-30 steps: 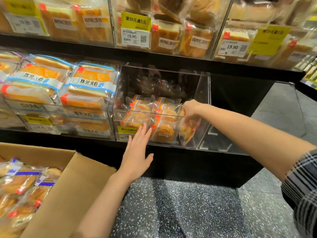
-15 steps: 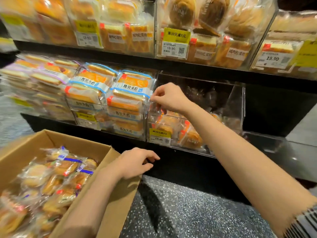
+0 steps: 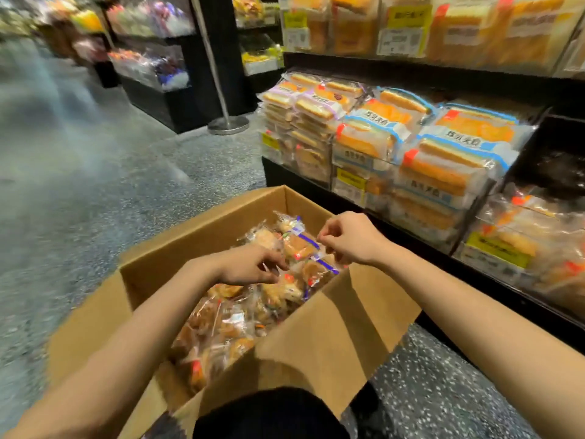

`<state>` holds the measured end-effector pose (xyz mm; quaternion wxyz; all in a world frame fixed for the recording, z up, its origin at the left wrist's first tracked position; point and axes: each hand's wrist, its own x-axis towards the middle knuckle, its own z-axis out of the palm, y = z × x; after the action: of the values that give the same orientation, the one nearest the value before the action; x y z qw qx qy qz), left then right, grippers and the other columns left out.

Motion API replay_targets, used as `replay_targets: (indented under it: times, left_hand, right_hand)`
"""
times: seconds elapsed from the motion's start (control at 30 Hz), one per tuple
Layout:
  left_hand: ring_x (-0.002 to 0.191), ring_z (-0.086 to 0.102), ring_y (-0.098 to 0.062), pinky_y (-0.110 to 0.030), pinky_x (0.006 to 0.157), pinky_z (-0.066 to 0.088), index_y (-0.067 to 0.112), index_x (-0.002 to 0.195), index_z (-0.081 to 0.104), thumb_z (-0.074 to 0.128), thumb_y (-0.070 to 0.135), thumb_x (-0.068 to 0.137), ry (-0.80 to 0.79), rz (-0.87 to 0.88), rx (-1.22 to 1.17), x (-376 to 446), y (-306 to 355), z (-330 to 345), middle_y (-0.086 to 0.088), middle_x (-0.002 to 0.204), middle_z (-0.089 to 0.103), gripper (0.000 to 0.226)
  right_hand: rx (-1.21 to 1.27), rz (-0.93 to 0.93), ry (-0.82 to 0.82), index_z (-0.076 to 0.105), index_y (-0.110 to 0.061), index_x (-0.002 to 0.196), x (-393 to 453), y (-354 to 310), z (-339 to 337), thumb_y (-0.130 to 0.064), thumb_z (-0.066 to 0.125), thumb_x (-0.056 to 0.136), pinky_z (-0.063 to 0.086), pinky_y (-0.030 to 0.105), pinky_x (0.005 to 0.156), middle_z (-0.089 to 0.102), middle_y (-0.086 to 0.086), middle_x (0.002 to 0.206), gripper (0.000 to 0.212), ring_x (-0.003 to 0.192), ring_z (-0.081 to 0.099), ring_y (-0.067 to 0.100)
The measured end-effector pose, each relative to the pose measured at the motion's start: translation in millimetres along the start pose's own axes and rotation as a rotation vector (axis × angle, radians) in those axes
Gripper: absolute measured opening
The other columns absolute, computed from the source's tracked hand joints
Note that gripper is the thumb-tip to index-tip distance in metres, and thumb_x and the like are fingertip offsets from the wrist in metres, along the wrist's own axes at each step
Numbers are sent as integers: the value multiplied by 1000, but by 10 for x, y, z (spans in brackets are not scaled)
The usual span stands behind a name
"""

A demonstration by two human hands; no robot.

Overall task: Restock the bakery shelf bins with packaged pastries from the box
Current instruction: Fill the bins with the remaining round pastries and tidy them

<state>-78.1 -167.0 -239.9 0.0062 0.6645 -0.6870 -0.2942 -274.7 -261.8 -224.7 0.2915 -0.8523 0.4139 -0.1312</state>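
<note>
An open cardboard box point(image 3: 190, 245) stands on the floor in front of me, filled with several clear-wrapped pastries point(image 3: 228, 321). My left hand point(image 3: 253, 267) reaches into the box, its bent fingertips touching a packet near the top of the pile. Over the box's right side my right hand point(image 3: 351, 239) hovers with its fingers curled, and I see nothing held in it. The clear shelf bin point(image 3: 493, 251) with similar pastries sits low at the right, behind a yellow price tag.
Stacked sandwich packs point(image 3: 443, 160) fill the bins left of that one, with more bread on the shelf above. A metal stanchion base point(image 3: 228, 125) stands on the speckled floor point(image 3: 95, 185) past the shelf end. My dark-clothed knee point(image 3: 269, 413) is at the box's near edge.
My view swung left from the shelf down to the box. My right hand left the bin and came over the box. My left hand moved from the box flap into the packets.
</note>
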Motion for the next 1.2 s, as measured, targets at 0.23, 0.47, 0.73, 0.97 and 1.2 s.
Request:
replay_targets:
  times: [0.23,0.47,0.73,0.97,1.2]
  left_hand:
    - [111,58,-13,-16,88,39,22,128,58,61,24,91,44,-335,124,-562,-1150,336,2,124,63,38]
    - [118,56,-21,-29,90,47,30,129,55,55,24,87,-123,-528,364,-574,-1745,628,2,129,59,43]
    - [104,62,-16,-26,76,47,30,102,70,61,11,84,-88,-468,460,-342,-1936,674,7,105,69,28]
    - [97,62,-1,-24,80,48,32,89,76,74,27,79,94,-255,352,-550,-1826,306,16,102,69,11]
    - [90,64,-6,-4,82,42,14,86,79,73,21,77,483,171,20,-526,-1551,187,-1,106,69,14]
  right_hand:
    - [-93,-157,-100,68,-9,96,161,-267,944,-11,52,92,36,23,69,69,6,94,17,90,61,20]
    - [-135,-176,-164,66,-15,104,357,-189,1548,-12,50,93,51,34,83,68,7,103,19,98,63,24]
    - [-329,-178,-257,57,-19,114,530,-134,1783,-13,46,93,48,34,83,64,8,107,24,105,59,27]
    - [89,-49,-302,63,-11,113,598,-79,1825,-12,50,96,56,35,73,68,6,91,21,72,61,22]
    - [598,139,-556,32,-18,145,638,-85,1623,-67,74,57,44,35,102,56,3,127,110,116,57,20]
